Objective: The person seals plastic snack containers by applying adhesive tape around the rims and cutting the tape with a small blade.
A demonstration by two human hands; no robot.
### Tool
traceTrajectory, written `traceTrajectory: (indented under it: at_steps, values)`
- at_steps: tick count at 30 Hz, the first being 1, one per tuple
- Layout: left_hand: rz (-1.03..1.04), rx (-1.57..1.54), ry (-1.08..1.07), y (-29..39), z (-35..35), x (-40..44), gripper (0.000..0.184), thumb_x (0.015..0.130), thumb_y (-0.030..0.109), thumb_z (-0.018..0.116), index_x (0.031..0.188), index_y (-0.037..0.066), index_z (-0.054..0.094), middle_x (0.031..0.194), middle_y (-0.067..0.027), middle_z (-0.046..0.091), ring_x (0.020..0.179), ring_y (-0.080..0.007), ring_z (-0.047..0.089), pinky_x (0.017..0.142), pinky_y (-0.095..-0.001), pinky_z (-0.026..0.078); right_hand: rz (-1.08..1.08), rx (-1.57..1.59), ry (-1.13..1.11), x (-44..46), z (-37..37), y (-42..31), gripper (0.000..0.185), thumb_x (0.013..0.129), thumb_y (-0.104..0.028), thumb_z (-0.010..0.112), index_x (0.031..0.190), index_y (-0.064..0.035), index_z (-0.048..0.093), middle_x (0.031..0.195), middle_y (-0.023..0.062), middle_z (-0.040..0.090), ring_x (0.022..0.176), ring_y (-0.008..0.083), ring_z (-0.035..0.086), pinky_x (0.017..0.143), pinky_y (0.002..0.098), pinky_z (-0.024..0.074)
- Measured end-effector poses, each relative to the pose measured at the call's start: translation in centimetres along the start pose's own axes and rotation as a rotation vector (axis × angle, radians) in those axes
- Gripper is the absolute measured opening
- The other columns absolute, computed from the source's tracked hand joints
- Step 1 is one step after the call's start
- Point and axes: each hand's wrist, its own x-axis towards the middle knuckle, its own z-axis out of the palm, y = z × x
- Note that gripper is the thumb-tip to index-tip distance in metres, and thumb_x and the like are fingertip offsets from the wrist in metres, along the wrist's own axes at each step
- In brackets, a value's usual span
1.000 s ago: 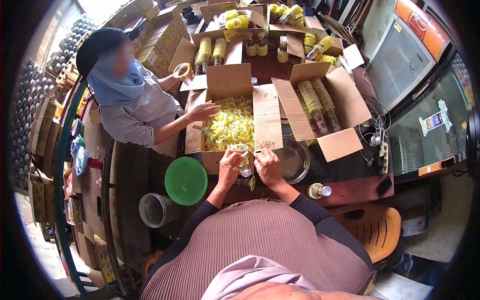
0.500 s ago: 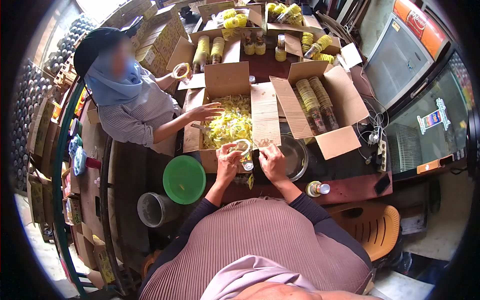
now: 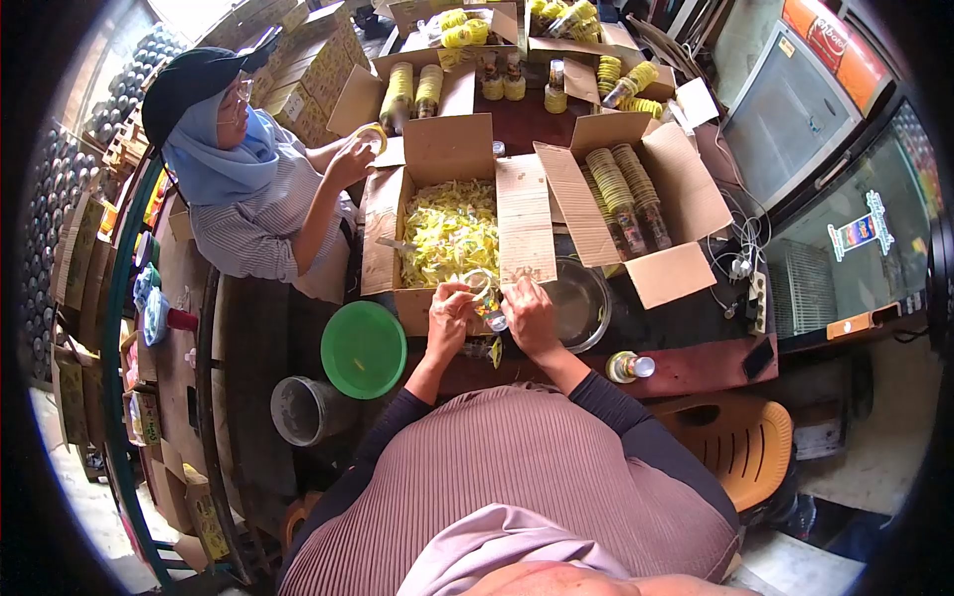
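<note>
Between my hands, at the near edge of the box, is a pale ring-shaped thing [image 3: 481, 281], with a small colourful printed part below it. My left hand [image 3: 451, 316] grips the ring's left side. Close by on the right, my right hand [image 3: 530, 313] is pinched closed at the ring's right side; whatever lies in its fingertips is too small to make out. The open cardboard box [image 3: 449, 147] just beyond holds a heap of yellow, crumpled strips [image 3: 449, 228].
Across on the left, a co-worker [image 3: 253, 199] holds a similar yellow ring [image 3: 372, 139]. A green basin [image 3: 364, 350] and grey bucket [image 3: 303, 410] stand left. Right are a metal bowl [image 3: 579, 303], a box of stacked cups [image 3: 628, 204] and a white-topped container [image 3: 629, 367].
My right hand has moved slightly left, closer to the ring. The co-worker's hand has left the yellow strips and now joins the other hand at their ring.
</note>
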Motion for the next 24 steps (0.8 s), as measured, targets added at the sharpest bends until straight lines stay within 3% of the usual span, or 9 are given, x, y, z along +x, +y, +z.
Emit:
traceTrajectory:
  at_steps: [4,6,7,11,18,20,22,24]
  values:
    - [-0.091,-0.133,0.0,0.7,-0.1,-0.2,0.006,0.084,0.005,0.067,0.086,-0.001,0.066,0.101,-0.0101,0.058,0.093,-0.0215,0.06,0.078,-0.0316,0.05,-0.015,0.033,0.006,0.1,0.5,-0.1,0.015,0.079,-0.012,0.064,0.092,-0.0042,0.065,0.087,0.0101,0.056,0.087,0.0261,0.059,0.079,0.0376,0.0484]
    - [-0.137,-0.042,-0.008,1.4,0.0,-0.3,0.011,0.087,0.011,0.066,0.086,0.0,0.066,0.097,-0.0106,0.059,0.091,-0.0207,0.06,0.076,-0.0311,0.049,-0.038,0.024,-0.002,0.0,0.4,-0.3,0.015,0.079,-0.012,0.064,0.092,-0.0046,0.065,0.087,0.0097,0.056,0.086,0.0257,0.059,0.078,0.0373,0.0484]
    - [-0.058,0.016,0.028,1.3,0.1,-0.4,0.016,0.088,0.015,0.067,0.09,0.0,0.067,0.09,-0.0109,0.059,0.085,-0.0203,0.06,0.072,-0.0309,0.049,-0.051,0.041,-0.017,-0.1,0.3,-0.5,0.014,0.08,-0.013,0.064,0.091,-0.0051,0.065,0.086,0.0092,0.056,0.086,0.0251,0.058,0.077,0.0369,0.0484]
    - [-0.098,0.0,0.019,1.3,0.5,-0.8,0.016,0.089,0.014,0.065,0.095,0.0,0.068,0.08,-0.0105,0.057,0.072,-0.0196,0.059,0.064,-0.0314,0.046,-0.063,0.027,-0.047,-0.9,0.6,-0.5,0.013,0.079,-0.014,0.065,0.089,-0.0067,0.064,0.086,0.008,0.055,0.085,0.0236,0.058,0.076,0.0362,0.0484]
    - [-0.115,0.083,-0.019,1.9,1.2,-1.1,0.01,0.085,0.009,0.067,0.092,0.002,0.07,0.074,-0.0109,0.054,0.067,-0.0208,0.058,0.059,-0.0334,0.045,-0.055,-0.059,-0.029,-1.1,1.0,-0.3,0.014,0.077,-0.014,0.066,0.087,-0.0061,0.062,0.086,0.0091,0.054,0.083,0.0247,0.057,0.075,0.0372,0.0485]
    - [0.057,0.068,-0.025,2.2,1.9,-1.5,0.01,0.082,0.005,0.067,0.091,0.002,0.07,0.073,-0.0112,0.054,0.067,-0.0229,0.059,0.058,-0.0339,0.045,-0.014,-0.119,-0.025,-0.6,1.7,0.5,0.014,0.077,-0.014,0.065,0.087,-0.0048,0.061,0.086,0.0113,0.056,0.084,0.0273,0.059,0.075,0.0386,0.0489]
    - [0.046,0.051,-0.027,2.3,2.1,-1.5,0.01,0.08,0.003,0.066,0.09,0.002,0.069,0.075,-0.0116,0.056,0.069,-0.0248,0.061,0.059,-0.0338,0.047,0.039,-0.019,-0.043,-0.2,1.4,1.1,0.013,0.078,-0.014,0.064,0.087,-0.0047,0.062,0.087,0.013,0.057,0.086,0.0299,0.06,0.077,0.04,0.0491]
    - [0.09,0.061,0.032,2.1,1.8,-1.1,0.01,0.08,0.002,0.066,0.09,0.002,0.07,0.079,-0.0125,0.059,0.076,-0.0259,0.062,0.065,-0.0339,0.049,0.237,0.137,-0.056,-0.2,1.2,1.3,0.011,0.079,-0.014,0.063,0.086,-0.0056,0.063,0.088,0.0129,0.058,0.087,0.0307,0.06,0.078,0.0405,0.0492]
